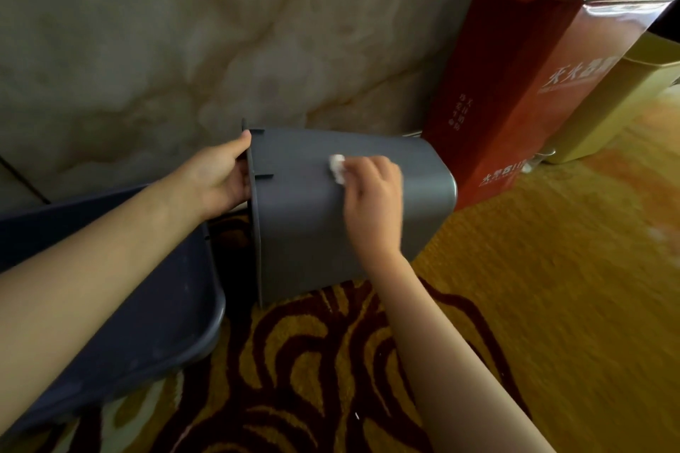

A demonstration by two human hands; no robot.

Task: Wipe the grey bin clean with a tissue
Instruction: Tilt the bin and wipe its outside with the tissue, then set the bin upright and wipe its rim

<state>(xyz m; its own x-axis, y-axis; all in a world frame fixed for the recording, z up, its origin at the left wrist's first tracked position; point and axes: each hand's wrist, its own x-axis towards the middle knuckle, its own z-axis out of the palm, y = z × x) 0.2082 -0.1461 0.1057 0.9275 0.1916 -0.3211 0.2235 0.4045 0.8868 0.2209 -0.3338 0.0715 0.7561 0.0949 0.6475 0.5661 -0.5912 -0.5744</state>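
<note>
Mid-wipe: bin tipped on its side on the carpet, left hand clamped on its rim, right hand pressing tissue against the upturned wall. Next: sweep across remaining wall.

Bin lies sideways on carpet; box behind-right.

Matt, smooth plastic on the grey bin, seemingly without gloss. Crumpled soft white paper for the tissue. Darker blue-grey plastic, faintly scuffed, on the second bin. Glossy printed card on the red gift bag, clear shiny film near its top. Woven patterned pile on the carpet. Polished marble-look wall.
</note>
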